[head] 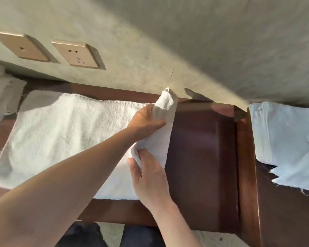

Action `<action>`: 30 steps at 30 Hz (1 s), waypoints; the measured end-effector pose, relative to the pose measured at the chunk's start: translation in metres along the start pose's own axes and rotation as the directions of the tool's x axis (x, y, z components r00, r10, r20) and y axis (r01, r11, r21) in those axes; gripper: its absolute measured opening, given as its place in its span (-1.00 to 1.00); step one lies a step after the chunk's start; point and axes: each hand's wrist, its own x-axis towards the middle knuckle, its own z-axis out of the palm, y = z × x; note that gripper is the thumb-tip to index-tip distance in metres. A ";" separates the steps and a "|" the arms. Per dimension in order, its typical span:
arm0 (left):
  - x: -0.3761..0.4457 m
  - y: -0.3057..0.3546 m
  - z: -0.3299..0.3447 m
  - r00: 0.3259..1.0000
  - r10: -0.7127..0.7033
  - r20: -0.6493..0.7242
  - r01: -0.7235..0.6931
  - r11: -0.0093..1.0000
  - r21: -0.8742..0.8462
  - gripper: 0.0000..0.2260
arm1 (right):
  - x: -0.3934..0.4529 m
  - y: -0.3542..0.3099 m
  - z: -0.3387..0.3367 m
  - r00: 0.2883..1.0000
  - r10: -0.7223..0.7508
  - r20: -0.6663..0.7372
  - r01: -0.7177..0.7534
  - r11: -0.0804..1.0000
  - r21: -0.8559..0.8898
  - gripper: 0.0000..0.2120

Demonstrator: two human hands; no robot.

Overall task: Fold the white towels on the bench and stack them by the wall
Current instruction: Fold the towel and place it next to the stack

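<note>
The white towel (61,132) is lying spread flat on the desk (200,157). It is soft, light and limp. The left hand (144,120) and right hand (148,175) are each pinching its right edge, lifting the corners.

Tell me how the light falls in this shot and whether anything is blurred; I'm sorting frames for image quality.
Head view: warm sunlight crosses the wall diagonally and brightens the spread towel; the lifted corner held by the left hand casts a dark shadow on the wall; the towel pile at the right looks bluish in shade; wide-angle bending curves the bench; edges are slightly soft, with the right hand sharp enough.
</note>
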 end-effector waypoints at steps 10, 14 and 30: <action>-0.074 -0.085 -0.202 0.983 0.082 -0.165 -0.150 0.875 -0.460 -0.92 | -0.005 -0.145 0.104 0.964 -0.162 0.211 0.141 0.984 0.110 -0.81; -0.091 -0.133 -0.283 0.962 0.056 -0.266 -0.167 0.894 -0.417 -0.90 | 0.000 -0.200 0.164 0.944 -0.184 0.274 0.133 0.972 0.192 -0.86; -0.129 -0.296 -0.332 0.925 -0.245 -0.291 0.235 0.969 -0.072 -0.42 | 0.085 -0.163 0.229 0.992 -0.118 -0.036 0.107 0.971 -0.214 -0.69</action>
